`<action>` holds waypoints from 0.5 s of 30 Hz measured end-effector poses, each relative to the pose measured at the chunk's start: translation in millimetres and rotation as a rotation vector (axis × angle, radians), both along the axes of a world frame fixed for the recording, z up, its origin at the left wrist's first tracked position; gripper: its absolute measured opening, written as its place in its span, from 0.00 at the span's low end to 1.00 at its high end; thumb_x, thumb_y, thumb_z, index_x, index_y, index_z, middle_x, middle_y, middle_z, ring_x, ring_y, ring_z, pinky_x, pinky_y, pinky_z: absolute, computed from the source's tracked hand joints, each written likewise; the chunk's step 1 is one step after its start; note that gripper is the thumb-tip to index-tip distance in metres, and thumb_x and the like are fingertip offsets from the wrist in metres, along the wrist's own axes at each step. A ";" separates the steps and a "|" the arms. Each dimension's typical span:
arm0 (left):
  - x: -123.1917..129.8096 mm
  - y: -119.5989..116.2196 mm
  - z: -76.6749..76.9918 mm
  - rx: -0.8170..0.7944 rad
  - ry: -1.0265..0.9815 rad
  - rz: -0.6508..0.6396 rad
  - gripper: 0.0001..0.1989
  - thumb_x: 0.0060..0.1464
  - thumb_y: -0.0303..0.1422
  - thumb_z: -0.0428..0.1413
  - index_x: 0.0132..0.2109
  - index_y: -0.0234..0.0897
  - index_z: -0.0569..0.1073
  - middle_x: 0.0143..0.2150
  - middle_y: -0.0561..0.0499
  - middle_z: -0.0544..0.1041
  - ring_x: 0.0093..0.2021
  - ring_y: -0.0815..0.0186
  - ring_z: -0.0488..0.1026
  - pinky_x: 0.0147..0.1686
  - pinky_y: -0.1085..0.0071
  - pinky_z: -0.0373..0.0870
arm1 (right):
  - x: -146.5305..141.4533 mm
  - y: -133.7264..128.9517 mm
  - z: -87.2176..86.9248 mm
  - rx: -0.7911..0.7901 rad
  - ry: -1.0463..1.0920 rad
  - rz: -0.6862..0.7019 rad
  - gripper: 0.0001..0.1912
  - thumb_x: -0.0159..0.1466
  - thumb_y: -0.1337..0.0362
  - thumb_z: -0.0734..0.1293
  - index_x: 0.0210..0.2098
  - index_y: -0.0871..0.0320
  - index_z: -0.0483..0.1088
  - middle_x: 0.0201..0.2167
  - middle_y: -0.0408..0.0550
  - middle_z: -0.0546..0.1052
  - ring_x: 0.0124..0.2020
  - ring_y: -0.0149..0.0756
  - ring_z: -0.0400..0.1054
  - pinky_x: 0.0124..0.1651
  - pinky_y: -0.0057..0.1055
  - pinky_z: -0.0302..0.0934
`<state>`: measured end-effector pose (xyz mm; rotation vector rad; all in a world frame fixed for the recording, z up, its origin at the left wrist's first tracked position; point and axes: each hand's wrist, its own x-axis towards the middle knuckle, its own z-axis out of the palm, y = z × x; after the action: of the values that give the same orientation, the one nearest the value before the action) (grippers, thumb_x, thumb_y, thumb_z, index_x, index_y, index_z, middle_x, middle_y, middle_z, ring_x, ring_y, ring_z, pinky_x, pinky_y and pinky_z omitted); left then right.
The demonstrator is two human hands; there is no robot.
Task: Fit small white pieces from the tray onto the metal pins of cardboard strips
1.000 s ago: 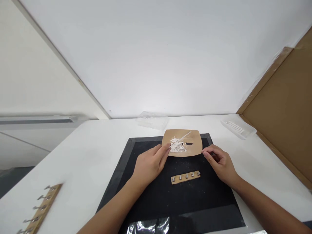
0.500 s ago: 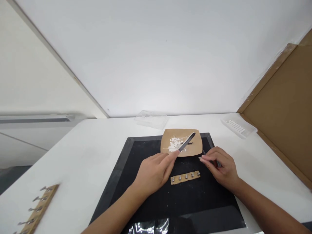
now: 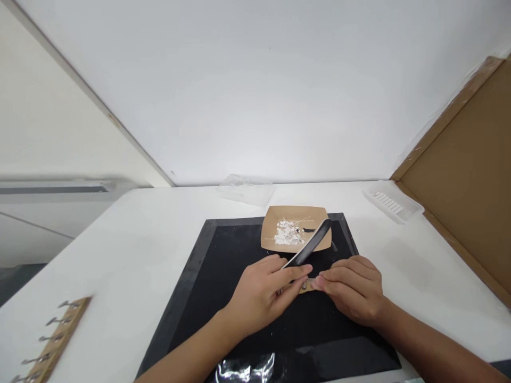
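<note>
My left hand (image 3: pixel 261 292) is closed on a nail file (image 3: pixel 313 242), dark on its face with a pale edge, which sticks up and away to the right. The thumb and forefinger of that hand reach the cardboard strip with metal studs (image 3: pixel 306 286), covering its left part. Pinched together at the strip's right end is my right hand (image 3: pixel 355 287); whatever lies between its fingertips is hidden. The strip lies on a black mat (image 3: pixel 223 276). Just beyond the hands, a brown tray (image 3: pixel 269 223) holds white chips and a small dark piece.
On the white table's left stands a second strip with metal pegs (image 3: pixel 59 338). A clear plastic lid (image 3: pixel 245 189) lies at the back. A clear box with white pieces (image 3: pixel 403 210) sits back right, by a cardboard panel (image 3: pixel 463 175).
Both hands have come down and together over the studded strip. My right hand has moved left from beside the tray, where a small pale piece showed at its fingertips. The file has moved with my left hand.
</note>
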<state>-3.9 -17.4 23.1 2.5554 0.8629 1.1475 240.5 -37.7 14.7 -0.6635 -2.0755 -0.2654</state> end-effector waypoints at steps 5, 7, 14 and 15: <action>-3.8 1.8 -2.4 -0.009 0.017 -0.078 0.11 0.69 0.27 0.58 0.54 0.41 0.81 0.28 0.55 0.72 0.27 0.69 0.66 0.28 0.73 0.61 | -4.5 -0.3 -0.5 -0.019 0.054 -0.016 0.09 0.65 0.74 0.77 0.36 0.58 0.74 0.31 0.42 0.83 0.31 0.32 0.75 0.34 0.33 0.63; -4.0 2.7 -3.5 -0.009 -0.008 -0.077 0.11 0.68 0.28 0.60 0.54 0.40 0.81 0.27 0.55 0.71 0.27 0.70 0.66 0.28 0.73 0.62 | -4.7 0.5 -1.5 -0.036 0.068 -0.021 0.10 0.64 0.74 0.77 0.35 0.57 0.73 0.30 0.41 0.82 0.31 0.32 0.75 0.34 0.32 0.63; -4.5 5.0 -4.9 0.036 -0.038 -0.077 0.09 0.69 0.30 0.59 0.51 0.42 0.82 0.34 0.53 0.77 0.33 0.69 0.71 0.32 0.74 0.67 | -4.4 3.6 -4.2 -0.140 0.105 0.035 0.12 0.65 0.72 0.77 0.34 0.54 0.70 0.31 0.41 0.83 0.30 0.32 0.76 0.32 0.32 0.64; -4.7 4.7 -5.4 0.033 -0.037 -0.069 0.09 0.69 0.30 0.59 0.51 0.42 0.82 0.34 0.52 0.78 0.33 0.68 0.71 0.33 0.74 0.68 | -4.5 4.4 -4.6 -0.164 0.119 0.045 0.12 0.66 0.71 0.77 0.34 0.54 0.70 0.31 0.42 0.83 0.29 0.32 0.76 0.32 0.33 0.64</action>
<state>-8.6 -12.7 17.7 2.5604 0.7482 1.1936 236.0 -33.4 10.1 -0.7114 -2.0088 -0.0292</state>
